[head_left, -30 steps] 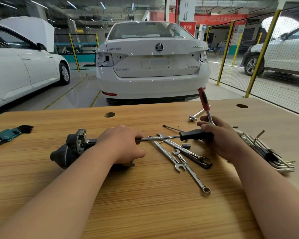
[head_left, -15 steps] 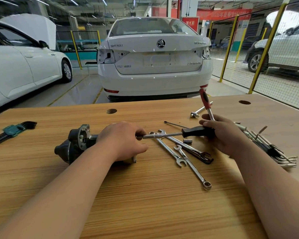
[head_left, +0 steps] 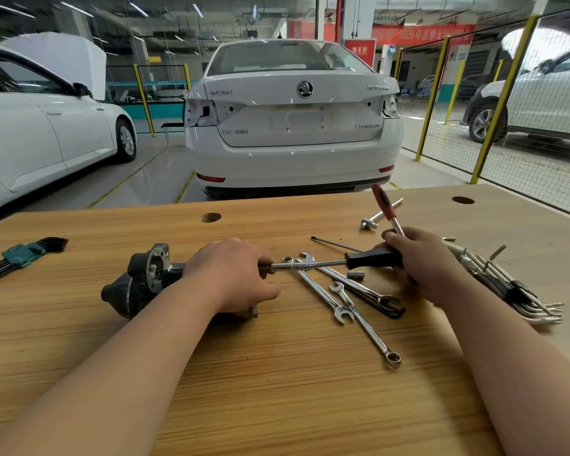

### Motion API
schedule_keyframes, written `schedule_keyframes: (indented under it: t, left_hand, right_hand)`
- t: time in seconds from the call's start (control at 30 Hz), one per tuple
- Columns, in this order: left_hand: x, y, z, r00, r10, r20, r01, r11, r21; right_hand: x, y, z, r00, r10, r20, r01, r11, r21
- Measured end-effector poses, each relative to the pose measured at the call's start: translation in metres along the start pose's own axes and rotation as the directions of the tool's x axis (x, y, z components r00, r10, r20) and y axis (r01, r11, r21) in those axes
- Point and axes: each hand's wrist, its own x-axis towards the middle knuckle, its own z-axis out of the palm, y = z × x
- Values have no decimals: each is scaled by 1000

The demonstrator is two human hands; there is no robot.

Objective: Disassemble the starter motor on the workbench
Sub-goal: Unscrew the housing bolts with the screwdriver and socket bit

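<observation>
Left hand [head_left: 234, 274] clamps the dark grey metal starter motor [head_left: 139, 281] flat on the wooden workbench [head_left: 277, 390]. Right hand [head_left: 422, 264] grips a black-handled socket driver [head_left: 372, 258], its tip seemingly on an end bolt. Housing looks whole, so it's early days.

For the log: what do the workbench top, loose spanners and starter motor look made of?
Workbench top: wood or wood-look laminate, matte, striped grain. Spanners: probably chromed steel, mirror-bright glints. Starter motor: dark matte housing, cast metal or plastic unclear; bare-metal flange.
</observation>
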Motion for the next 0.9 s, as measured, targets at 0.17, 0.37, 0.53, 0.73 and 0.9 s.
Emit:
schedule_keyframes:
  t: [0.17,0.37,0.53,0.73,0.9]
  left_hand:
    - [-3,-1,0,999,20,-26,-21,998,-55]
    - [-5,-2,0,999,27,-43,-31,993,-115]
    - [-2,-2,0,999,24,22,-23,999,-44]
    - [-1,-1,0,1000,-9,30,9,1000,-17]
    - [-2,-2,0,1000,3,7,-3,999,-50]
  right_hand:
    - [-2,-2,-2,998,24,62,-33,987,155]
    - [-1,-2,-7,986,27,167,-88,925,369]
    - [-2,-1,-6,987,6,159,-67,922,381]
    - [-3,-2,-3,998,-20,58,8,979,201]
    - [-2,0,0,1000,-15,20,15,1000,19]
